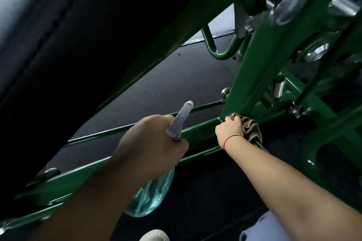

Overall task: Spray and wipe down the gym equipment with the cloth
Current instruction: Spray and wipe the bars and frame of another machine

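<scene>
A green steel gym machine frame (254, 76) fills the view, seen from low down under a black padded bench (78, 45). My left hand (150, 143) grips a spray bottle (152, 195) with a clear teal body and a grey trigger head whose nozzle points up and to the right. My right hand (230, 130) holds a bunched tan cloth (252, 131) and presses it against the joint where the lower green crossbar (199, 133) meets the upright post. A red thread circles my right wrist.
Chrome knobs (288, 6), bolts and a coil spring (278, 88) stick out of the frame at upper right. A thin green rod (109, 133) runs along the bar. Dark rubber floor (166, 84) lies beneath. A white shoe tip (154, 236) shows at the bottom edge.
</scene>
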`<state>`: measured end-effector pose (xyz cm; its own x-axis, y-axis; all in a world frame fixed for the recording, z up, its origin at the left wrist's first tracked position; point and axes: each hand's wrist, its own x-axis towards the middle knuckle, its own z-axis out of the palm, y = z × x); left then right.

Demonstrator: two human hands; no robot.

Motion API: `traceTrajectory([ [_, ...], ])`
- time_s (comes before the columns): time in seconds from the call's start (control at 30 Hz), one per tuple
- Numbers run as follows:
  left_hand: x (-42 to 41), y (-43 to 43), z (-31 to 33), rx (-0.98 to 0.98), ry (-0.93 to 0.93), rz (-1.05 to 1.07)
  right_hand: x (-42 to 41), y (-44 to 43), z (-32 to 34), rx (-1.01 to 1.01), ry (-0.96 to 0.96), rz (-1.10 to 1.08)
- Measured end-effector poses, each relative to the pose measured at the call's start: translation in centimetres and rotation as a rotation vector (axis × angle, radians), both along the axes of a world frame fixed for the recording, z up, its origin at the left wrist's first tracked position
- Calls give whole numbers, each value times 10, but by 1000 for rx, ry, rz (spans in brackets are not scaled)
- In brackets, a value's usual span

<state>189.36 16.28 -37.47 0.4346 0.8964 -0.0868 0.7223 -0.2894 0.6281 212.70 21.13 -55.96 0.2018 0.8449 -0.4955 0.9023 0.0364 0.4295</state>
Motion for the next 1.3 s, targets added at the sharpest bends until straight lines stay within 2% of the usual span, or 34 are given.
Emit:
traceTrajectory([
  [0.07, 9, -1, 0, -41, 73, -28, 4, -8, 11, 65, 104, -115],
  [0.13, 22, 0, -4, -109, 175, -78, 11, -18, 17, 135, 264, -359],
  [0.27, 48, 0, -23, -139, 332, -155, 28, -53, 13, 296, 950, -992],
  [0.37, 60, -1, -44, -173, 404, -186, 32, -89, 1, 561, 1267, -1443],
  [0.43, 65, -5, -58, -193, 468, -208, 38, -99, -3, 685, 1340, -1648],
  [0.57, 72, -11, -78, -215, 523, -230, 60, -100, -3, 752, 1362, -1821],
  [0.77, 77, -12, -88, -167, 559, -227, 57, -109, -7, 805, 1366, -1963],
  [0.93, 88, -11, -85, -160, 535, -237, 55, -110, -9, 699, 1312, -1967],
  [1.03, 86, -12, -84, -228, 525, -224, 55, -107, -18, 821, 1250, -1846],
  [1.17, 74, -12, -80, -277, 475, -195, 45, -97, -20, 975, 1197, -1567],
  [1.3, 59, -13, -70, -272, 418, -120, 29, -79, -29, 799, 1202, -1301],
])
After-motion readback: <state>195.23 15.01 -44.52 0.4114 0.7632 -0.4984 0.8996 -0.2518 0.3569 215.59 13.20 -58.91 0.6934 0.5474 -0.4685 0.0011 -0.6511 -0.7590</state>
